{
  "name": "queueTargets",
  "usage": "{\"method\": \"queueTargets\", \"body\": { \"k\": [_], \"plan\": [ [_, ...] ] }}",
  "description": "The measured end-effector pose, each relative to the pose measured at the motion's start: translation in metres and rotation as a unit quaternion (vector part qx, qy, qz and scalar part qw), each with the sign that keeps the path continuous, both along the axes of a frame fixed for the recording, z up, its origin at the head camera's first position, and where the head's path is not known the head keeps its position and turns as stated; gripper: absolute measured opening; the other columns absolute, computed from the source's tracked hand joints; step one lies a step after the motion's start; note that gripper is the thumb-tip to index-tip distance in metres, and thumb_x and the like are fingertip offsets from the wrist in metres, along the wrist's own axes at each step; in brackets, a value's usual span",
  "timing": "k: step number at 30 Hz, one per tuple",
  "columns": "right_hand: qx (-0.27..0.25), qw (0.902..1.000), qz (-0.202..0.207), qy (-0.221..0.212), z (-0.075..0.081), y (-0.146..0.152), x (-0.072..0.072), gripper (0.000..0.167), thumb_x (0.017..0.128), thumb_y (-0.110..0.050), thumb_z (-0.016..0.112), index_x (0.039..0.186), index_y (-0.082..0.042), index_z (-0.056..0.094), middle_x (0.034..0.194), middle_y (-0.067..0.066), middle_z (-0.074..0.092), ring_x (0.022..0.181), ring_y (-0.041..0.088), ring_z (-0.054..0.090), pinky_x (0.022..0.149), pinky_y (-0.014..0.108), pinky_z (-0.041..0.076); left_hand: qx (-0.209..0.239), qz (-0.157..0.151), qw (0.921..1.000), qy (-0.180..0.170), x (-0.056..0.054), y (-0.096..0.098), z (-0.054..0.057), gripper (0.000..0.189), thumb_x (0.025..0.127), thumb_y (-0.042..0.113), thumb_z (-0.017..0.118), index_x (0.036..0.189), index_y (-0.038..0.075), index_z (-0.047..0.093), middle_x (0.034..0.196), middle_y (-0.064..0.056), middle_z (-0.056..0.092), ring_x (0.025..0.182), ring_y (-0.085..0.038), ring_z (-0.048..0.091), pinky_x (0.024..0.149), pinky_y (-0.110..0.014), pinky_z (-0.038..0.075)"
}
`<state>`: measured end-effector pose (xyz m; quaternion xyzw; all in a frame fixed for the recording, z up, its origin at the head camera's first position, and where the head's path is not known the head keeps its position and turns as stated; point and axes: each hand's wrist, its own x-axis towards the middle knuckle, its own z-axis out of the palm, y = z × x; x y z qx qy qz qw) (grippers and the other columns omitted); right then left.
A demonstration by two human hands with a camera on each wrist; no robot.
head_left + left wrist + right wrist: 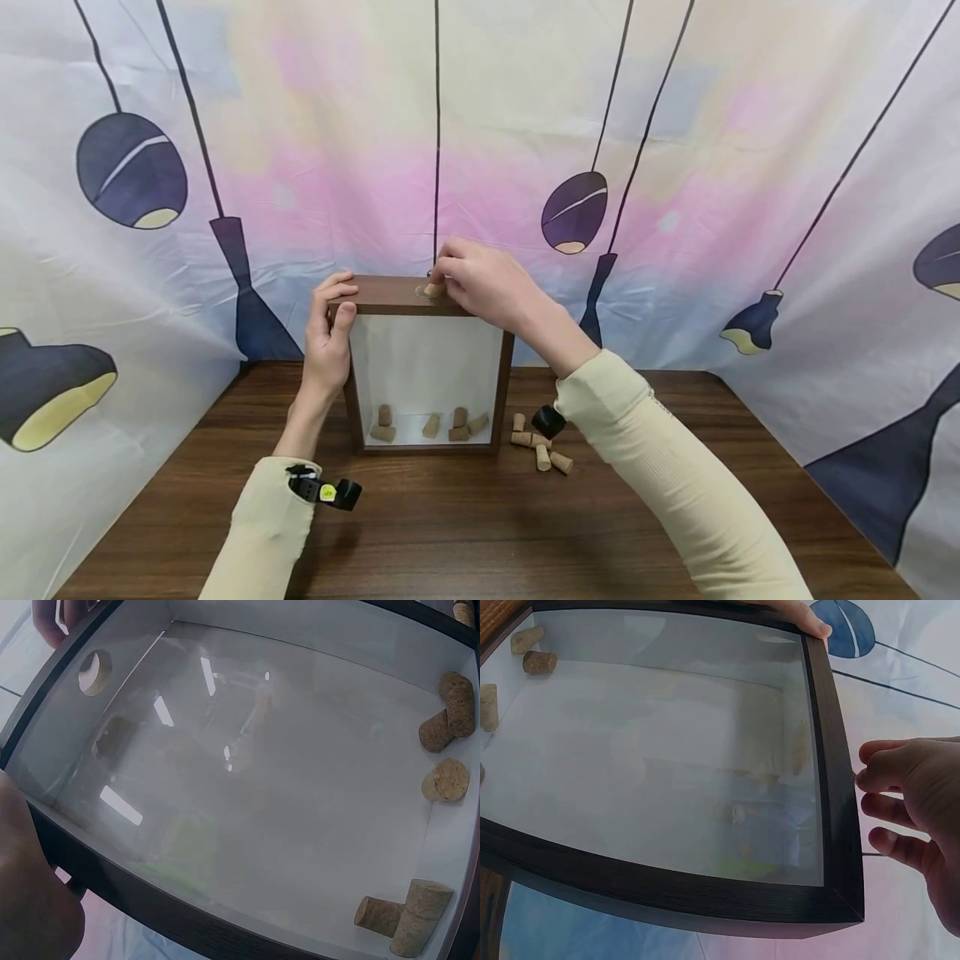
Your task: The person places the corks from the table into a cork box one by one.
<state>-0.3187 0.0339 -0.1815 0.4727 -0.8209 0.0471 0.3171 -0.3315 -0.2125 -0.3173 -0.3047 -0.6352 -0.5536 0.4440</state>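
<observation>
A brown wooden shadow box (382, 291) with a clear front stands upright on the table. My left hand (327, 350) grips its upper left corner, thumb on the front edge and fingers over the top. At the round hole in the top side, my right hand (480, 279) pinches a cork (432, 290) between thumb and fingertips. From inside, the hole (94, 673) shows at the upper left of the left wrist view. Several wine corks (431, 426) lie at the bottom of the box, some leaning on each other. In the right wrist view, the pinched cork is hidden.
A loose group of corks (543, 457) lies on the dark wooden table (450, 533), just right of the box. Behind the table hangs a cloth backdrop (495, 100) printed with lamps. Each wrist carries a small black camera (348, 494).
</observation>
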Motion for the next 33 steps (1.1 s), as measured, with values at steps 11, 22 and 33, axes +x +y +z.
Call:
{"method": "queueTargets", "body": {
  "k": [11, 22, 33],
  "plan": [
    [-0.062, 0.9961, 0.028, -0.056, -0.005, 0.025, -0.003, 0.011, 0.095, -0.008, 0.064, 0.101, -0.009, 0.074, 0.101, 0.004, 0.064, 0.086, 0.018, 0.064, 0.08, 0.029, 0.052, 0.002, 0.001, 1.0, -0.001, 0.004, 0.001, 0.002, 0.035, 0.107, 0.02, 0.046, 0.126, -0.009, 0.049, 0.146, -0.023, 0.041, 0.139, -0.018, 0.039, 0.101, -0.022, 0.034],
    [-0.178, 0.9801, 0.017, -0.087, -0.03, 0.077, -0.011, 0.01, 0.095, -0.008, 0.065, 0.099, -0.008, 0.074, 0.097, 0.005, 0.067, 0.083, 0.017, 0.064, 0.074, 0.032, 0.051, 0.004, 0.009, 1.0, -0.001, 0.001, 0.003, 0.001, 0.035, 0.107, 0.018, 0.044, 0.124, -0.013, 0.047, 0.144, -0.03, 0.039, 0.137, -0.016, 0.04, 0.1, -0.021, 0.034],
    [-0.215, 0.9653, -0.039, -0.142, -0.069, 0.118, -0.023, 0.013, 0.096, -0.009, 0.063, 0.104, -0.007, 0.073, 0.101, 0.008, 0.067, 0.082, 0.018, 0.062, 0.071, 0.036, 0.053, 0.004, 0.01, 0.9999, -0.004, 0.003, 0.002, 0.001, 0.033, 0.107, 0.018, 0.046, 0.125, -0.009, 0.05, 0.145, -0.025, 0.042, 0.136, -0.016, 0.041, 0.101, -0.021, 0.034]
  ]
}}
